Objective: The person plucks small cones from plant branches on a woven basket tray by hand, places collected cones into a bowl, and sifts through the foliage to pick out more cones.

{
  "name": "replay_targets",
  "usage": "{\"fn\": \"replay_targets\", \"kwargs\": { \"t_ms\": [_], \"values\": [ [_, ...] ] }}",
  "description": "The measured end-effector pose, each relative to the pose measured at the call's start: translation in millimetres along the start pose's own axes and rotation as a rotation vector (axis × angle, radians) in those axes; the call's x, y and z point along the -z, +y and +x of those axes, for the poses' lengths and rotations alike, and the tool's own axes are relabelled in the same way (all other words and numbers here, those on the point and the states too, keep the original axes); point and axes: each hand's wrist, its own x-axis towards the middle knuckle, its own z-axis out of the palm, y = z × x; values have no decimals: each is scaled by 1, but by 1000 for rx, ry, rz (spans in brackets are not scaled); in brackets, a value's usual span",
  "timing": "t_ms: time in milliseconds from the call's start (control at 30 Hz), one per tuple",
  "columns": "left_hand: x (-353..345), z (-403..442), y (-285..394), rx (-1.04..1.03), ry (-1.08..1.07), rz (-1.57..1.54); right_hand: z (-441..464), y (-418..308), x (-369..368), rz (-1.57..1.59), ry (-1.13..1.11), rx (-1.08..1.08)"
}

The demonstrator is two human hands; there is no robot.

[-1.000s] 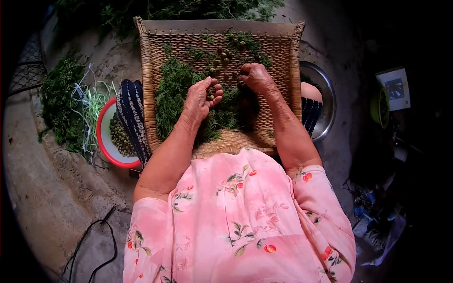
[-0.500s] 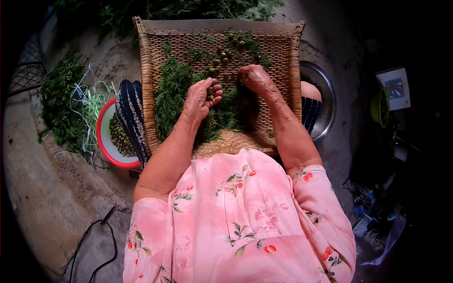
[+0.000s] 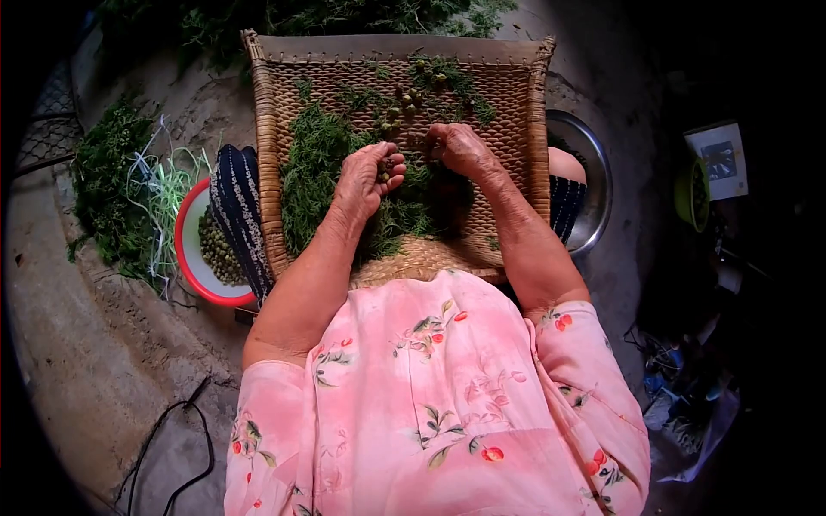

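A woven wicker tray rests across my lap. Green conifer sprigs are heaped on its left and middle, and several small round green cones lie toward its far side. My left hand, palm turned up over the sprigs, has its fingers curled around a few of those cones. To the right, my right hand is closed in a pinch above the tray; what its fingertips hold, if anything, is hidden in shadow.
On the left stands a red-rimmed white bowl with many round cones in it. A metal basin is partly behind my right knee. More cut greenery and pale plastic strings lie left. A black cord crosses the floor.
My right hand has shifted slightly left and down, toward my left hand. The left hand stays in place with the cones in it.
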Motion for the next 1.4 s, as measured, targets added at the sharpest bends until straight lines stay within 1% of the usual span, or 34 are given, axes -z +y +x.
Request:
{"fn": "replay_targets", "kwargs": {
  "t_ms": [33,67,133,167,267,300,333,400,433,467,567,633,733,800,867,900,933,1000,1033,1067,1133,1167,1233,1333,1400],
  "values": [
    [1,-1,0,-4,-1,-5,3,-1,6,-105,-190,81],
    [2,0,0,-4,1,-6,2,2,5,-104,-192,82],
    [1,1,0,3,5,6,-1,10,5,45,-411,230],
    [1,1,0,4,2,7,-1,12,8,45,-410,228],
    [0,1,0,4,14,12,2,14,19,79,-159,137],
    [0,0,0,2,13,20,3,18,19,195,-40,94],
    [0,0,1,1,11,27,5,19,14,195,-39,93],
    [0,0,0,1,6,25,12,22,-1,81,137,-14],
    [0,0,0,1,4,20,14,19,-7,91,181,17],
    [0,0,1,0,4,20,13,17,-10,107,130,4],
    [-1,0,1,4,13,26,11,5,-15,67,151,20],
    [0,1,0,0,11,16,11,5,-17,-14,209,49],
    [0,1,1,6,6,0,11,3,-13,-32,225,19],
    [0,2,0,5,1,0,13,5,-16,7,250,57],
    [0,1,1,15,2,-20,10,-4,-9,240,42,131],
    [0,0,1,15,2,-20,7,-6,-3,353,-73,231],
    [-1,0,1,26,1,-32,6,-10,1,353,-73,231],
    [-2,0,2,36,0,-45,6,-14,6,542,78,144],
    [-2,0,3,38,9,-32,12,-6,8,320,303,188],
    [-3,-1,3,39,19,-19,19,3,7,250,459,130],
    [-4,-1,3,34,30,-6,26,21,11,51,637,62],
    [-4,-1,3,29,39,8,26,30,10,52,637,63],
    [-3,1,2,23,31,7,25,40,6,-212,572,13],
    [0,2,1,18,12,-2,21,33,2,-266,510,3],
    [1,2,1,18,2,-8,23,36,-2,-258,529,14]
  ]
}}
